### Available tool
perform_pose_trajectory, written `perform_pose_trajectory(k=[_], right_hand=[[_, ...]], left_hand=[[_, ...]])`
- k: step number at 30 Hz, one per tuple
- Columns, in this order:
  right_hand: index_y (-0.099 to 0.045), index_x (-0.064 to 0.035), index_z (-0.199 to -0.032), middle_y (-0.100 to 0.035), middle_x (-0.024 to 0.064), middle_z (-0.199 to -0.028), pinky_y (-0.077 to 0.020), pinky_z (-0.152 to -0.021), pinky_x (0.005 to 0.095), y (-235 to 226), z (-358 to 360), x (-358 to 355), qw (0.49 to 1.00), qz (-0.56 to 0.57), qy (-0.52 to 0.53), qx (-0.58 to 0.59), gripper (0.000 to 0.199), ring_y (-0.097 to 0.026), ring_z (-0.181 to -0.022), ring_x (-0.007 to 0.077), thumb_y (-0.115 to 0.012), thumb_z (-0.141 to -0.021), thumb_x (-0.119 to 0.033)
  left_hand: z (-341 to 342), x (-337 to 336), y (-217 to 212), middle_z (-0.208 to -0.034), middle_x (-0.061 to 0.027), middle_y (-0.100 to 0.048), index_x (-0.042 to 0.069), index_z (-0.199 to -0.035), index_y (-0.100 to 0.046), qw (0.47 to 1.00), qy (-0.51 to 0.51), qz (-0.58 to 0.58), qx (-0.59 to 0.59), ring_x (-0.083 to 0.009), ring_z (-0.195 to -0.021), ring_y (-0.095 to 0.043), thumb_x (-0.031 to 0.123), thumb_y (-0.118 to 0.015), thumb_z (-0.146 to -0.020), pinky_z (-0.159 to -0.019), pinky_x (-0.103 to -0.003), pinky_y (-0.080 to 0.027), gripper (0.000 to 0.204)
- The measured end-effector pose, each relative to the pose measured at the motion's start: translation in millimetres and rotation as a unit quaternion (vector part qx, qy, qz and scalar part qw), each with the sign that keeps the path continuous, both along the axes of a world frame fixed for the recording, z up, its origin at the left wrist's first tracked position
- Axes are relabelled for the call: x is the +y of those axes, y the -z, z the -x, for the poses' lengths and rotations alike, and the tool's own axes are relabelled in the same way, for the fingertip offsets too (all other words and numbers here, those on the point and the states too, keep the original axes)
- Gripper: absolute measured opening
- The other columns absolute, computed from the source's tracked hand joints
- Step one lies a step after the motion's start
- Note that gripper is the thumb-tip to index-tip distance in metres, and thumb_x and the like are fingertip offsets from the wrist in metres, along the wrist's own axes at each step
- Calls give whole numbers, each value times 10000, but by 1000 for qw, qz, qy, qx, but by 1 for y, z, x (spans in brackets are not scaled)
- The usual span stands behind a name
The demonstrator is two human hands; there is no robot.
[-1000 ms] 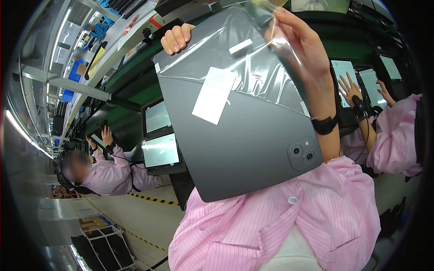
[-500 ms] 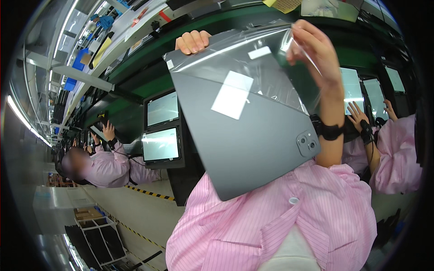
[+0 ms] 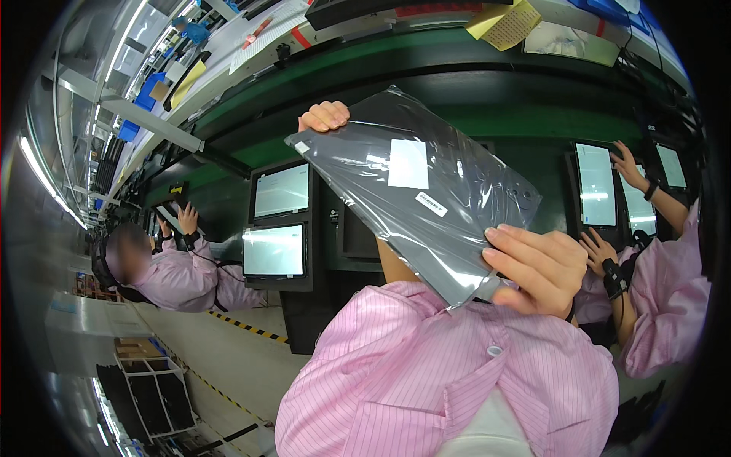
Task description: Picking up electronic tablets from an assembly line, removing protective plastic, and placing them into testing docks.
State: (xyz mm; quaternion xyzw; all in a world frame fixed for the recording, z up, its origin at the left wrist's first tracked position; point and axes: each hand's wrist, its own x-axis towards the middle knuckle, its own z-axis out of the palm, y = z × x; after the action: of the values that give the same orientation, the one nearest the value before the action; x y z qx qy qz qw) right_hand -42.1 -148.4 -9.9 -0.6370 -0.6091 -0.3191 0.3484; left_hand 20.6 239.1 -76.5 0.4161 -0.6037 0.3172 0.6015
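Observation:
A dark grey tablet (image 3: 365, 171) is held up tilted in front of my chest, its camera side facing me. Clear plastic film (image 3: 457, 171) now lies over its back, wrinkled and shiny, covering the camera bump at the right. A blank-looking white label (image 3: 409, 163) and a smaller barcode sticker (image 3: 432, 204) show on it. My left hand (image 3: 324, 116) grips the upper left edge, with fingertips curled over and the thumb hidden behind. At the lower right corner my right hand (image 3: 537, 266) pinches the film and tablet edge between thumb and fingers.
Two lit tablets (image 3: 274, 250) rest in black holders to my left. A person in pink (image 3: 164, 270) works farther left, another (image 3: 662, 282) at right beside more lit tablets (image 3: 596, 185). A green-and-black bench (image 3: 487, 99) runs ahead, with yellow papers (image 3: 504, 23) on the shelf above.
My right hand has drawn the film down from the upper right to the lower right corner, so it covers the tablet's back. The tablet has tilted, its near end farther from my chest.

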Motion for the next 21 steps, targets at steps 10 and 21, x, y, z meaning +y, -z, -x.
perform_pose_trajectory(k=[10, 21], right_hand=[[-668, 11, -840, -670, 98, -821, -404, -890, 390, 33, -57, 5, 938, -177, -38, 297, 274, -532, -1070, 307, -533, -808, -226], [-478, -25, -924, -498, 164, -1098, -328, -993, 428, 36, -50, 32, 705, -284, -309, 571, 170, -383, -1224, 362, -392, -862, -158]], left_hand=[[21, -79, 15, -730, -125, -543, 21, -779, -538, 915, -241, 298, 130, -212, -640, -510, 249, -426, -914, -581, -304, -412, 288], [28, -100, 33, -689, -121, -530, 27, -743, -527, 915, -228, 287, 167, -203, -598, -496, 255, -406, -921, -547, -289, -407, 314]])
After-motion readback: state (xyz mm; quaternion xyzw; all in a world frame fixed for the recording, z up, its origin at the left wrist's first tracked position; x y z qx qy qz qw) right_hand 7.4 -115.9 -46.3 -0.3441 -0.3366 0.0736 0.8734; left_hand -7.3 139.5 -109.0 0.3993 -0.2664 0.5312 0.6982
